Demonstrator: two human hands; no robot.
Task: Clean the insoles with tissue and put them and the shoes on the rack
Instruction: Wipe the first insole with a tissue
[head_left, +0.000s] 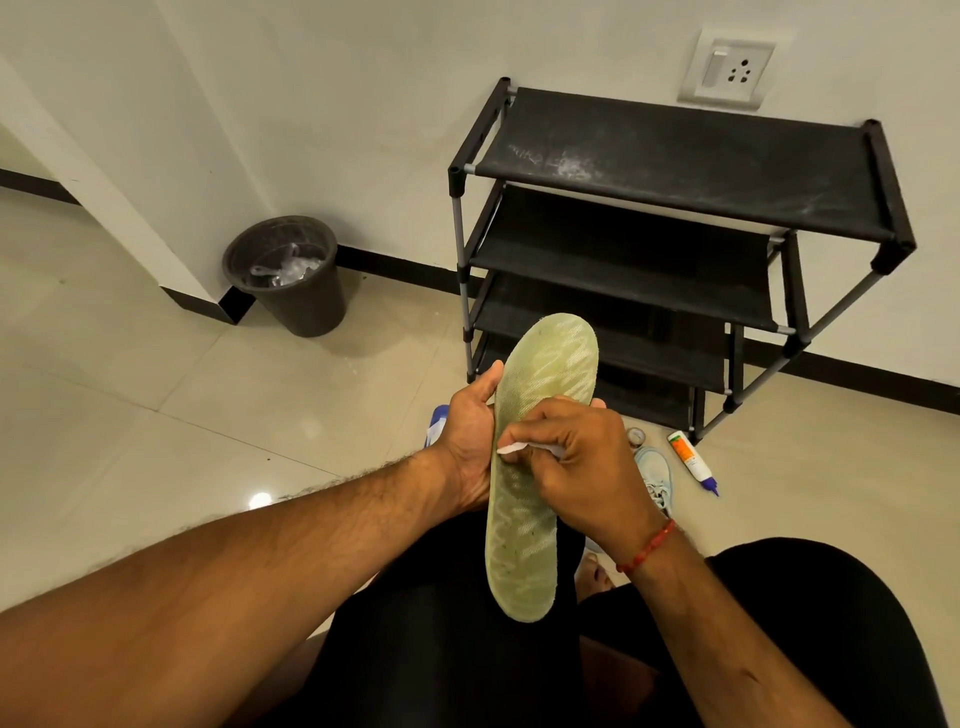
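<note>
A seated person's view down over their own lap, dressed in black. The left hand (467, 431) grips a long pale green mesh-textured insole (550, 364) by its left edge, thumb lying up along the rim and fingers wrapped behind. The insole is held above the lap, toe end pointing up and away towards the rack. The right hand (582, 457), with a red thread bracelet (649, 545) at the wrist, has its fingers curled, pinching a small piece of white tissue (519, 448) against the middle of the insole.

Ahead, against the wall, stands a black four-tier shoe rack with fabric shelves (701, 166); its top shelf has pale dusty smudges. To the left, in a corner, a dark round plastic waste bin (306, 306) holds crumpled clear plastic (283, 267).

On the tiled floor near the rack's foot, a pale blue laced shoe (657, 473) is half hidden behind the right hand, and just beside it lies a white tube with an orange label and blue cap (691, 460).
</note>
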